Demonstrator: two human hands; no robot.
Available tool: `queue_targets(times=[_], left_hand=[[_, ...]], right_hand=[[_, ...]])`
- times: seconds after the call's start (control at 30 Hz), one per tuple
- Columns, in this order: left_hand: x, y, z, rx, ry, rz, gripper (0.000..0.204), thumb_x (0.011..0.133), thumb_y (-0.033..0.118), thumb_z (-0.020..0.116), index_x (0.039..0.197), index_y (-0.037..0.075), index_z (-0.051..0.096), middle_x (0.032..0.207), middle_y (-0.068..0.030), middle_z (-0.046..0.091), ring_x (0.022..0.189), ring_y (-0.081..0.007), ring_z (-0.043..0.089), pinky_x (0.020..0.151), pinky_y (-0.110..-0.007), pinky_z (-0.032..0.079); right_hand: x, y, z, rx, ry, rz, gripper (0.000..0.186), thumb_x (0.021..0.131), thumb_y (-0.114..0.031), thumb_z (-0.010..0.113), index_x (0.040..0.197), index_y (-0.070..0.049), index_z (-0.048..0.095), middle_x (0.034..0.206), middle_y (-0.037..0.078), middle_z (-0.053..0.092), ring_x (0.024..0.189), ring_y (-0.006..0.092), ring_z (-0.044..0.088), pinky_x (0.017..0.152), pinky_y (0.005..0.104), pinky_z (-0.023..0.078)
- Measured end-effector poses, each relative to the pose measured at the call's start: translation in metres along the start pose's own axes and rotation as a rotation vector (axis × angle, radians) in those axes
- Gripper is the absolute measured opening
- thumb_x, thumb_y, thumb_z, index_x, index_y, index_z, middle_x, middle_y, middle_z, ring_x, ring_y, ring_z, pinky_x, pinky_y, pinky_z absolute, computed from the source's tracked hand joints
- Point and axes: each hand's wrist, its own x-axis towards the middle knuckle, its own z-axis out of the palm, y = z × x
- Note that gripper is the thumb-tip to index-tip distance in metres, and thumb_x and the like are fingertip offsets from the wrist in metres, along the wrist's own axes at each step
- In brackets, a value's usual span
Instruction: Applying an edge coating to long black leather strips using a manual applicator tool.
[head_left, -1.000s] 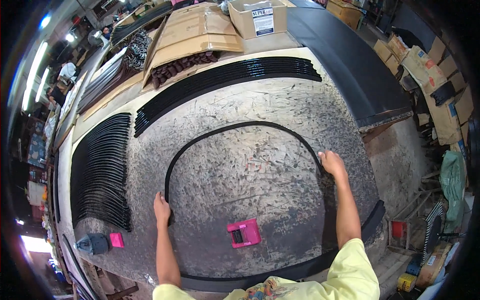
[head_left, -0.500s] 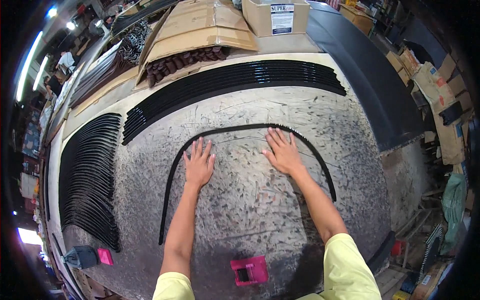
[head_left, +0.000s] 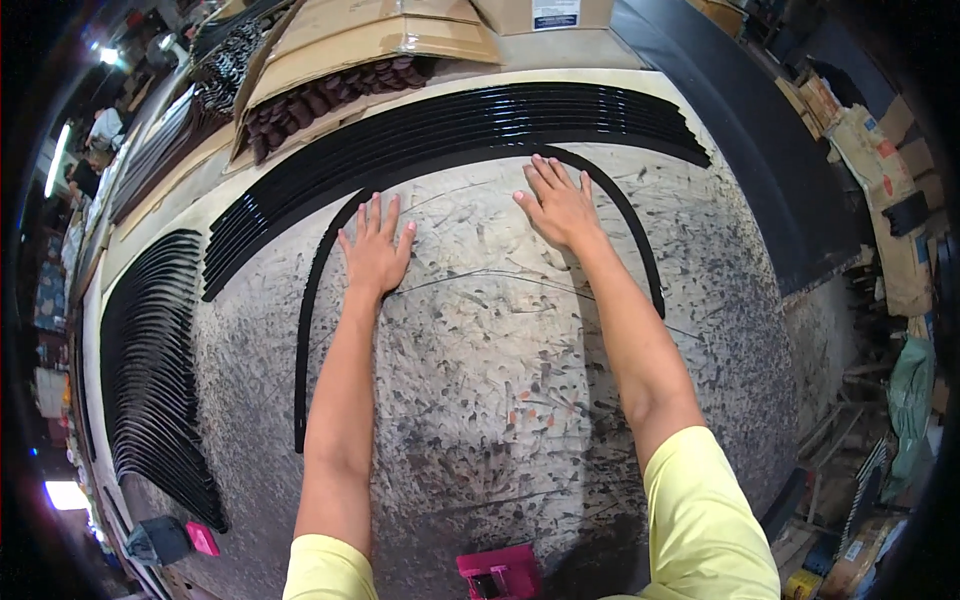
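Observation:
A long black strip (head_left: 309, 330) lies bent into an arch on the worn, black-smudged tabletop (head_left: 480, 370). Its middle rests against the nearest of several black strips (head_left: 450, 131) laid side by side in a curved row at the back, while its two ends trail toward me. My left hand (head_left: 375, 250) is spread flat, fingertips at the left bend of the arch. Stretched out likewise, my right hand (head_left: 563, 210) touches the strip's inner edge right of the middle. Neither hand grips anything.
At left lies a dense stack of black strips (head_left: 155, 370). Near it are a dark bundle (head_left: 158, 541) and a small pink block (head_left: 203, 538). A magenta plastic piece (head_left: 500, 572) sits at the near edge. Cardboard (head_left: 370, 35) covers brown rolls behind; a black sheet (head_left: 740, 150) hangs over the right edge.
Both hands have pushed the arched strip away from me, from the middle of the table up against the back row. The view has also shifted slightly.

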Motion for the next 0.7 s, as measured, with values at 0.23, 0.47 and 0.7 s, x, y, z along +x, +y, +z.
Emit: queue_targets(times=[0.23, 0.47, 0.7], left_hand=[[-0.006, -0.004, -0.004, -0.012, -0.005, 0.034, 0.062, 0.101, 0.055, 0.032, 0.155, 0.023, 0.031, 0.163, -0.0089, 0.024, 0.150, -0.0311, 0.020, 0.116, -0.065, 0.013], [-0.008, 0.004, -0.009, -0.030, 0.003, 0.043, 0.060, 0.101, 0.051, 0.036, 0.154, 0.022, 0.034, 0.162, -0.0091, 0.026, 0.149, -0.0319, 0.022, 0.116, -0.064, 0.013], [-0.009, 0.001, -0.010, -0.025, -0.012, 0.044, 0.058, 0.102, 0.049, 0.038, 0.154, 0.024, 0.034, 0.162, -0.0077, 0.027, 0.150, -0.0308, 0.022, 0.115, -0.065, 0.012]], right_hand=[[-0.020, 0.054, -0.018, -0.031, 0.013, 0.188, 0.064, 0.099, -0.056, 0.035, 0.151, -0.019, 0.038, 0.163, 0.002, 0.024, 0.151, 0.0241, 0.018, 0.120, 0.0588, 0.010], [-0.037, 0.134, -0.050, -0.053, 0.032, 0.334, 0.065, 0.099, -0.057, 0.036, 0.151, -0.019, 0.039, 0.163, 0.003, 0.023, 0.151, 0.0271, 0.016, 0.120, 0.0605, 0.010], [-0.051, 0.197, -0.066, -0.067, 0.077, 0.478, 0.068, 0.100, -0.058, 0.034, 0.153, -0.016, 0.036, 0.164, 0.006, 0.021, 0.151, 0.0252, 0.016, 0.120, 0.0571, 0.009]])
